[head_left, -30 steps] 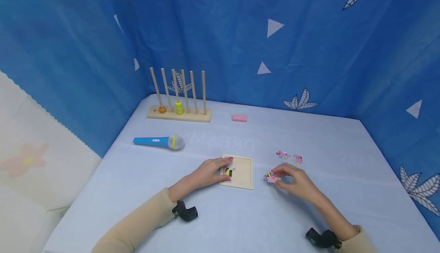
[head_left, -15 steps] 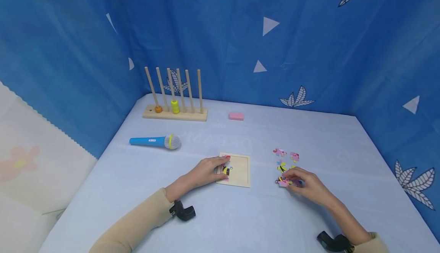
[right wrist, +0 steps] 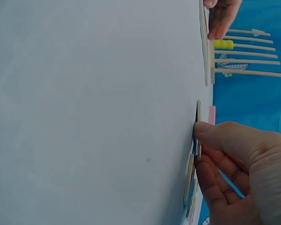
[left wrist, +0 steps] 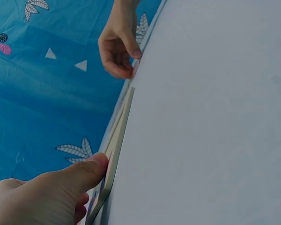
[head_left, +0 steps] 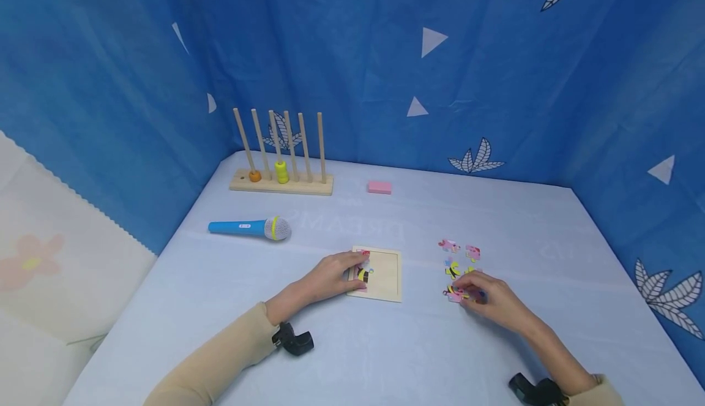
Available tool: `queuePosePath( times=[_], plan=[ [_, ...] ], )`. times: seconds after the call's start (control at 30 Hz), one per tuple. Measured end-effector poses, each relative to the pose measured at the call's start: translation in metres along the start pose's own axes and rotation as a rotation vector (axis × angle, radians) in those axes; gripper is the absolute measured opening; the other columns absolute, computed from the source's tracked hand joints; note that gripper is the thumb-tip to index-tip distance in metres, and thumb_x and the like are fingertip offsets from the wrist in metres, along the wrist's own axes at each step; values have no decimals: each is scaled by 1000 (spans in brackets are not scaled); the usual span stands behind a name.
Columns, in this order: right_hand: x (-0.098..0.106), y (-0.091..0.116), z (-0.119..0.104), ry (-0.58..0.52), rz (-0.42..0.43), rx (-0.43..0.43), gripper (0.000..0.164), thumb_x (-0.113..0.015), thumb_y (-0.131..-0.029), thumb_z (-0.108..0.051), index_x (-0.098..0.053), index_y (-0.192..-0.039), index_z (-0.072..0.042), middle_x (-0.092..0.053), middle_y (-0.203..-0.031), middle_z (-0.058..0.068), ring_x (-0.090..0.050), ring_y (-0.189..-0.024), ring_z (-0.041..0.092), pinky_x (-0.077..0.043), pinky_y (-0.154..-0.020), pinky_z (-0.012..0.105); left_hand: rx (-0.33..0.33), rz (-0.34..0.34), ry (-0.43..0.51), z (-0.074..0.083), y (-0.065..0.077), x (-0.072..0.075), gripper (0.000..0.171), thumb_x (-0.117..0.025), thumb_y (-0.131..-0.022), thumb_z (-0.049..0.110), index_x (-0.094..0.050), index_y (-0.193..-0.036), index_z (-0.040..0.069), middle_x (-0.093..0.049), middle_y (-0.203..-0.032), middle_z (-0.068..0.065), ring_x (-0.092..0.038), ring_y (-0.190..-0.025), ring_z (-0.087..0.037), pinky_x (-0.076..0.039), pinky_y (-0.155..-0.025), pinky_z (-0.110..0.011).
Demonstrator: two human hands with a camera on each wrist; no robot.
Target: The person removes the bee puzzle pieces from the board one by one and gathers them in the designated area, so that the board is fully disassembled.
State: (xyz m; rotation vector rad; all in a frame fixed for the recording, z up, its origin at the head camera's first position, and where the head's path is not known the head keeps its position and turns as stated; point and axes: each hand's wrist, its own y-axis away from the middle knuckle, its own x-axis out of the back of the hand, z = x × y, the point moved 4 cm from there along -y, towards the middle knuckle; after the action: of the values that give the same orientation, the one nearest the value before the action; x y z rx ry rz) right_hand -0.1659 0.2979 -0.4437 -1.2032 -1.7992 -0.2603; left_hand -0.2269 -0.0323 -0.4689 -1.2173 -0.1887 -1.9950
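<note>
My left hand [head_left: 329,276] lies over the left side of a small square wooden puzzle tray [head_left: 390,275], thumb and fingers gripping it. Pink and yellow-black puzzle pieces [head_left: 362,274] fill the tray's left strip, partly under the fingers; bare wood shows on its right. To the right of the tray, my right hand [head_left: 496,300] pinches a pink puzzle piece [head_left: 454,294] between thumb and fingers. In the right wrist view this held piece [right wrist: 198,110] appears edge-on, just above another piece [right wrist: 189,180]. Several loose pieces lie by that hand, some partly hidden by its fingers.
Beyond the hands are a blue toy microphone [head_left: 248,228] at left, a wooden peg rack [head_left: 281,186] with orange and yellow beads, and a pink block [head_left: 379,187]. Loose pink puzzle pieces [head_left: 472,252] lie right of the tray. A blue curtain [head_left: 352,69] hangs behind the table.
My right hand has moved right, away from the tray, with the puzzle piece pinched in it; yellow loose pieces now show beyond its fingers. My left hand stays on the tray.
</note>
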Motion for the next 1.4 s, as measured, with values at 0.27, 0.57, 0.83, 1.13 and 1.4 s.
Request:
queuePosePath(
  times=[0.27,0.57,0.83,1.13,1.4],
  plan=[
    [2,-6,-7,29,-20,-20,33,-77,-74,2,-67,-104,-9,-64,-95,-1,-57,-74,12,-50,-61,23,-8,15,18,0,3,3,59,-70,-86,32,-51,-135,5,-53,-134,-10,-44,-127,-29,-37,-104,-41],
    [15,-55,-38,-97,45,-176,28,-72,-83,-4,-65,-110,0,-66,-107,10,-63,-95,29,-52,-85,33,97,113,-20,-8,4,6,49,-68,-88,27,-56,-128,2,-56,-129,-14,-48,-123,-28,-37,-103,-41],
    [-35,-111,-53,-265,44,-153,28,-73,-84,-13,-67,-109,0,-67,-105,7,-64,-92,21,-52,-82,47,141,91,-14,-10,2,6,52,-67,-89,31,-54,-131,3,-54,-132,-13,-46,-125,-27,-36,-104,-41],
    [-79,-143,-59,-245,-18,-120,23,-72,-84,-10,-68,-105,0,-69,-95,5,-64,-83,16,-54,-76,31,157,72,-31,-10,-2,3,59,-66,-89,34,-50,-134,0,-51,-134,-15,-46,-125,-28,-37,-103,-42],
    [-95,-143,-52,-197,-58,-163,20,-72,-84,-8,-69,-103,-5,-67,-88,-2,-62,-80,12,-53,-74,27,151,86,-33,-10,-2,3,60,-68,-88,33,-50,-133,-2,-52,-133,-16,-47,-124,-29,-38,-102,-41]
  ],
)
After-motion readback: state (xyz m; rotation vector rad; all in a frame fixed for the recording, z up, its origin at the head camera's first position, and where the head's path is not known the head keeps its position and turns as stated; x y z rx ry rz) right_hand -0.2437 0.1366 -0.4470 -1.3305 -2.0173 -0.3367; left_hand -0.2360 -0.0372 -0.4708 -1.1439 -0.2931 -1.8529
